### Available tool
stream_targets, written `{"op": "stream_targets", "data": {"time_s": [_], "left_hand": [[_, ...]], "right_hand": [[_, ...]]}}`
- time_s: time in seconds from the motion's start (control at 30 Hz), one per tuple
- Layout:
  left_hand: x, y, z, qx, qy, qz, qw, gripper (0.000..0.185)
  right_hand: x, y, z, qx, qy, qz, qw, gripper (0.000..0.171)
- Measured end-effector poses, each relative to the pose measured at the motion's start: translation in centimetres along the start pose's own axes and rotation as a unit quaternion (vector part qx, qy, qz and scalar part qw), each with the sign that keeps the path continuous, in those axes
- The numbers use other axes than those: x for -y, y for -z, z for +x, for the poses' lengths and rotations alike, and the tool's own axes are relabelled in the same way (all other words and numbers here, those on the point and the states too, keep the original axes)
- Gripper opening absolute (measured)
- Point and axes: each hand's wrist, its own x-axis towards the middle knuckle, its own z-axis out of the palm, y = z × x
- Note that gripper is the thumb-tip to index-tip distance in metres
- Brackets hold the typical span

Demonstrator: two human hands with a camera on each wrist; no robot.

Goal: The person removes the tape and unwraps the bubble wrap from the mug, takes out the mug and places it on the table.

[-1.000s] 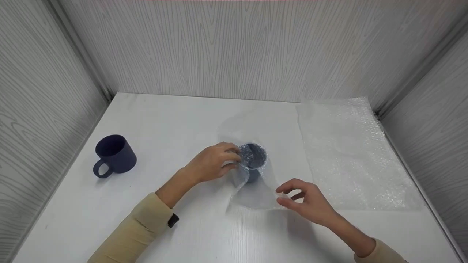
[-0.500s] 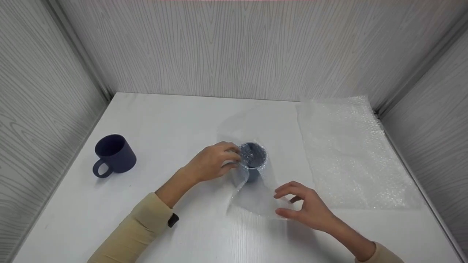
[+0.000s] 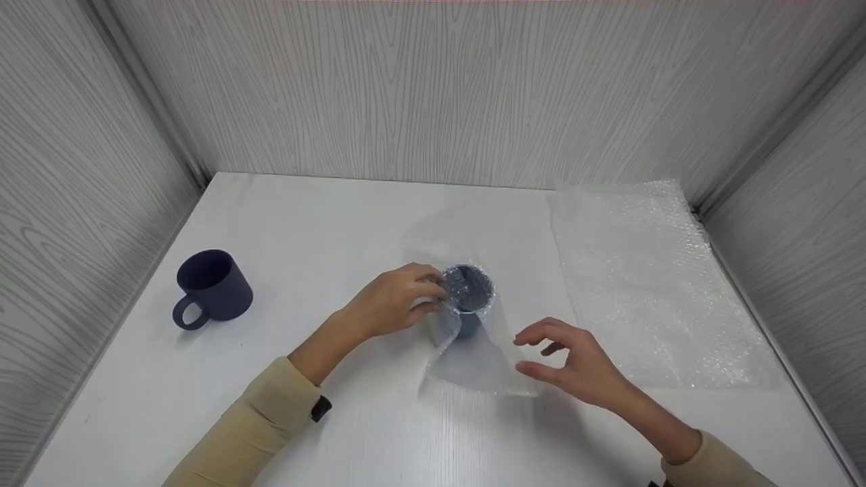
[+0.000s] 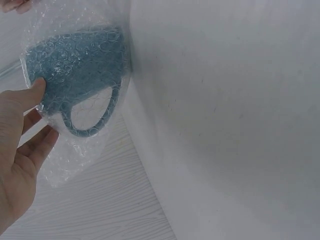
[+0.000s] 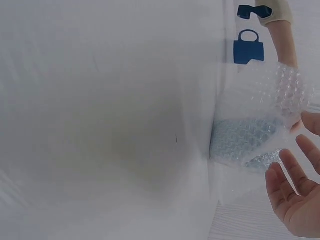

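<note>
A blue-grey mug [image 3: 468, 326] stands upright near the table's middle, partly covered by bubble wrap [image 3: 473, 368]. My left hand [image 3: 399, 301] holds the wrap against the mug's rim, thumb on the near side and fingers curled behind. Through the film, the left wrist view shows the mug's side [image 4: 80, 62] and its handle [image 4: 87, 133]. The wrap's loose end spreads toward the front right. Beside that end, my right hand [image 3: 575, 362] hovers with fingers spread and nothing in its grasp; in the right wrist view the hand [image 5: 300, 200] appears next to the wrapped mug.
A dark blue mug [image 3: 216, 287] stands upright at the left, handle toward the front left. Another bubble wrap sheet [image 3: 649, 284] lies flat on the right of the white table [image 3: 304, 216]. Wood-grain panels [image 3: 379, 88] wall the back and sides.
My right hand dips slightly at the wrap's loose end, then lifts up and away from it. That end shifts a little with it. My left hand stays at the mug's rim.
</note>
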Motion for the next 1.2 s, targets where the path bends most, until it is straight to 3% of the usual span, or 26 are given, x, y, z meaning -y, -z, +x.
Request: {"op": "stream_targets", "data": {"time_s": [0.37, 0.83, 1.2], "left_hand": [[-0.1, 0.2, 0.1, 0.002, -0.006, 0.005, 1.0, 0.014], [0.0, 0.1, 0.1, 0.01, 0.001, 0.012, 0.9999, 0.015], [-0.2, 0.2, 0.1, 0.01, 0.004, -0.001, 0.9999, 0.015]], "right_hand": [[-0.3, 0.7, 2.2, -0.01, 0.028, -0.026, 0.999, 0.028], [-0.9, 0.6, 5.8, -0.007, 0.077, -0.068, 0.995, 0.043], [-1.8, 0.0, 7.7, 0.004, 0.08, -0.051, 0.995, 0.053]]}}
